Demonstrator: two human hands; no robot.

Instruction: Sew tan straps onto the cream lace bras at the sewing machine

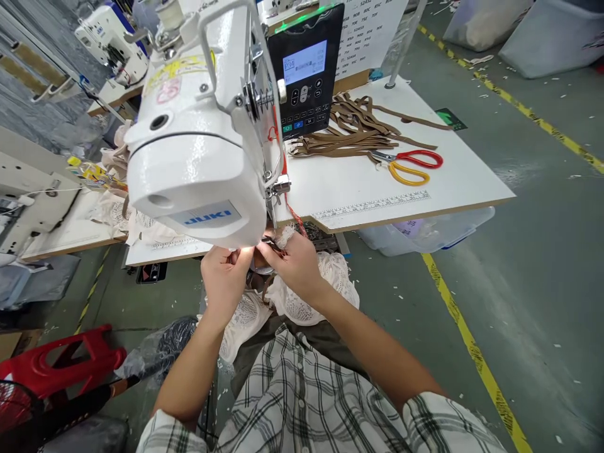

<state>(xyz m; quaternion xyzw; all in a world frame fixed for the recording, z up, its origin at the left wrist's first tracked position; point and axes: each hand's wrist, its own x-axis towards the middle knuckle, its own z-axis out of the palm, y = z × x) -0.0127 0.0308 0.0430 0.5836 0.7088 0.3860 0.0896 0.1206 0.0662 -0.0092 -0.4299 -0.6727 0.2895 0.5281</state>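
A white JUKI sewing machine point(198, 182) stands in front of me, its needle area just above my fingertips. My left hand point(224, 277) is closed in a pinch beneath the machine head, at the edge of a cream lace bra point(306, 292). Close beside it, my right hand point(299, 264) is closed too, with a bit of pale lace and a dark piece showing at its fingers. The bra's cups hang below both hands, over my lap. A brown strap point(267, 289) shows between the cups. My fingers and the machine head hide the gripped edge.
Right of the machine, brown straps point(358, 129) lie heaped on the white table point(462, 170) near red-and-yellow-handled scissors point(415, 165). A control panel point(304, 75) stands behind. Below the table edge is a clear plastic bin point(425, 229). A red stool point(61, 362) stands at lower left.
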